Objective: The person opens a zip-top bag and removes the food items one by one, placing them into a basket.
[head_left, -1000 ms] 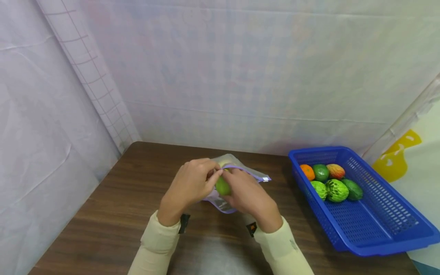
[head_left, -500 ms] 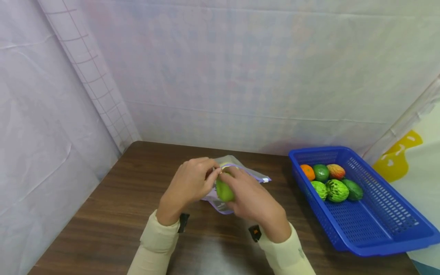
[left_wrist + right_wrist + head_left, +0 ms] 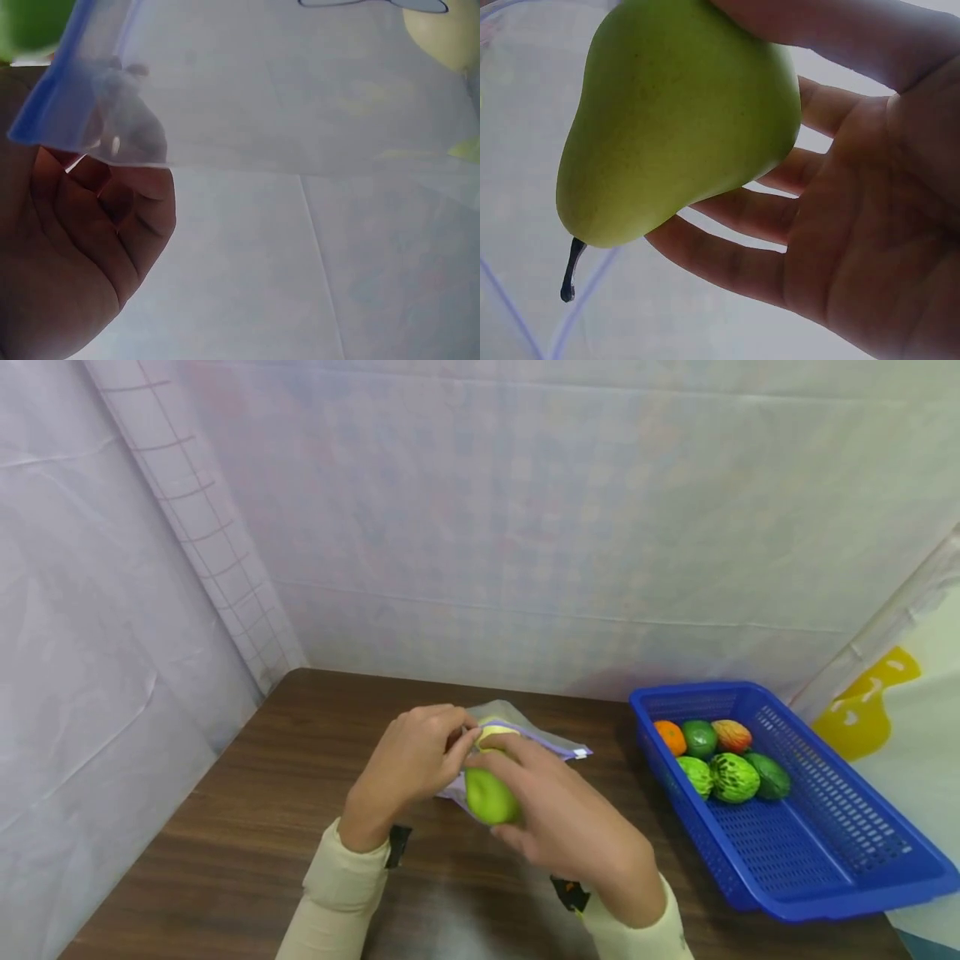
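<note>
My left hand (image 3: pixel 416 764) pinches the edge of a clear zip bag (image 3: pixel 528 720) with a purple seal strip and a white slider. In the left wrist view its fingers are curled at the blue-purple strip, and something pale yellow (image 3: pixel 442 34) shows through the bag film. My right hand (image 3: pixel 562 810) holds a green pear (image 3: pixel 489 797) at the near side of the bag's mouth. Thumb and fingers lie around the fat end in the right wrist view, the dark stem (image 3: pixel 571 270) pointing away from the palm. The pear covers part of the bag in the head view.
A blue plastic basket (image 3: pixel 795 902) stands at the right of the brown wooden table (image 3: pixel 285 827). In it lie an orange (image 3: pixel 671 737), a red-yellow fruit (image 3: pixel 732 736) and several green fruits (image 3: pixel 735 777). White sheeting (image 3: pixel 480 527) hangs behind and on the left.
My right hand has drawn back toward me and slightly right, bringing the pear out of the bag's mouth, so more of it shows. The left hand has stayed at the bag's edge.
</note>
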